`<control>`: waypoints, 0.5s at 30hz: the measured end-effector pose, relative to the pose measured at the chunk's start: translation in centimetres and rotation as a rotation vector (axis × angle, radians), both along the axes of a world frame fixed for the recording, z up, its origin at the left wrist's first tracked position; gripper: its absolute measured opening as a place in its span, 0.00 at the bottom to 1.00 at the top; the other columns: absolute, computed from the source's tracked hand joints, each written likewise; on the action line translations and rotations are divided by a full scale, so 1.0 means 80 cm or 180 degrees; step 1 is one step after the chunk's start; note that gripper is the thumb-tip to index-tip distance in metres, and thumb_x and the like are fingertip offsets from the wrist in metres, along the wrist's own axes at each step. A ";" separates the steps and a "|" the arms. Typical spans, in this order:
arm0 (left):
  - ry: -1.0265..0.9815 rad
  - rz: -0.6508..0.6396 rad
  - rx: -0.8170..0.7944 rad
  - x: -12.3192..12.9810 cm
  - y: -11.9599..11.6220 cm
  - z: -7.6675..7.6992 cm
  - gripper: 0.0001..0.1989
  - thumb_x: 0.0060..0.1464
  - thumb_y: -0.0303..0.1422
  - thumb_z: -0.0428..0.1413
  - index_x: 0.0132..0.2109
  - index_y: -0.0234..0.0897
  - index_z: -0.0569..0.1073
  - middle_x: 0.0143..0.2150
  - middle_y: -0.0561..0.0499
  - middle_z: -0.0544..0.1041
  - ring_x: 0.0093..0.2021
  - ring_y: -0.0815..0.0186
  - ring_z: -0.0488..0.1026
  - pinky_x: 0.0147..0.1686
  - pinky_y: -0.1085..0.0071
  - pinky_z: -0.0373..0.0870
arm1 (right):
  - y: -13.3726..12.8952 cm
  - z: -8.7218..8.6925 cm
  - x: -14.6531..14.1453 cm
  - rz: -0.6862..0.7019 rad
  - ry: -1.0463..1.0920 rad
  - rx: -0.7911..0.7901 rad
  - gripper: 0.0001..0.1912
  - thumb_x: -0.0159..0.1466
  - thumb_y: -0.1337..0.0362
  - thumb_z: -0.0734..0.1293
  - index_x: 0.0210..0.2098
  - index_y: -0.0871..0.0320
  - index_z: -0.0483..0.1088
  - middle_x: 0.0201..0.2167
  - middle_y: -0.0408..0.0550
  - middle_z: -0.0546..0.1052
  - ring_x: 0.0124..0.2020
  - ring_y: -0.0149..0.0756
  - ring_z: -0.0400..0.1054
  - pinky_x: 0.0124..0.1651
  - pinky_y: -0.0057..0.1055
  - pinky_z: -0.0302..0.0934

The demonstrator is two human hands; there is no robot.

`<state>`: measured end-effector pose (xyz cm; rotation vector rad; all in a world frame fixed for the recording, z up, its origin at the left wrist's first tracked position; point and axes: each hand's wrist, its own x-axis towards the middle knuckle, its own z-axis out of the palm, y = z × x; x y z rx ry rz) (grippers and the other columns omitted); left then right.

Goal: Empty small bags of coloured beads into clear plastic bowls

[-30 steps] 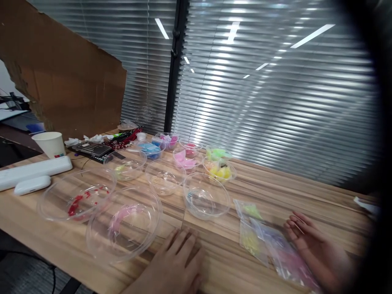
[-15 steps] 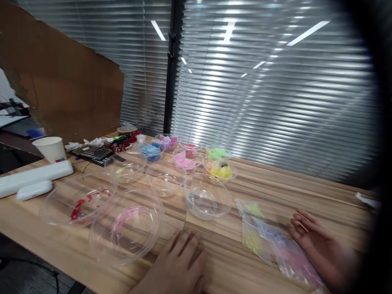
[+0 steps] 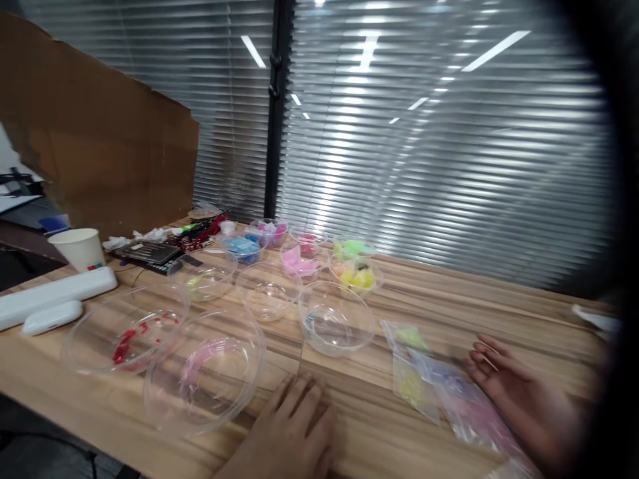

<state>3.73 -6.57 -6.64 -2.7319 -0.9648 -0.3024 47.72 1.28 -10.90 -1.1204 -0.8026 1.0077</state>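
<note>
Beside the zip-lock bags (image 3: 468, 404), my right hand (image 3: 526, 406) is facing palm-up, open and empty; left of them, my left hand (image 3: 289, 429) is resting open, palm-down, on the wood-grain tabletop (image 3: 364, 419).

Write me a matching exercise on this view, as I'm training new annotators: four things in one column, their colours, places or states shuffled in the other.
Things
1. Left hand
2. Paper cup
3. Right hand
4. Cardboard sheet

Colours, places or states
A. Brown, standing in front of the blinds
B. Palm turned up, beside the plastic bags
C. Palm down on the wooden table
D. Whitish, upright near the table's left end

Right pairs: 1-C; 2-D; 3-B; 4-A
</note>
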 end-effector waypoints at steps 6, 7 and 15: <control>-0.0033 -0.0399 0.0816 -0.014 0.010 -0.004 0.17 0.64 0.30 0.49 0.57 0.38 0.73 0.58 0.49 0.79 0.57 0.56 0.75 0.55 0.60 0.68 | -0.007 0.034 -0.007 -0.0260 0.0369 0.0292 0.29 0.62 0.59 0.73 0.61 0.46 0.65 0.58 0.48 0.72 0.55 0.42 0.72 0.53 0.43 0.72; -0.0124 -0.0484 0.0986 -0.016 0.015 -0.007 0.17 0.63 0.29 0.48 0.56 0.38 0.73 0.56 0.50 0.80 0.56 0.56 0.75 0.55 0.61 0.65 | -0.007 0.037 0.001 -0.0407 0.0430 0.0364 0.28 0.65 0.61 0.71 0.62 0.50 0.63 0.59 0.50 0.71 0.55 0.44 0.71 0.53 0.46 0.71; -0.0540 -0.0708 0.1256 -0.018 0.028 -0.023 0.18 0.67 0.31 0.44 0.53 0.37 0.77 0.52 0.47 0.81 0.55 0.59 0.73 0.65 0.64 0.51 | 0.000 0.014 0.084 -0.1109 0.1214 0.0380 0.21 0.71 0.55 0.65 0.59 0.57 0.67 0.57 0.54 0.70 0.52 0.45 0.70 0.53 0.48 0.69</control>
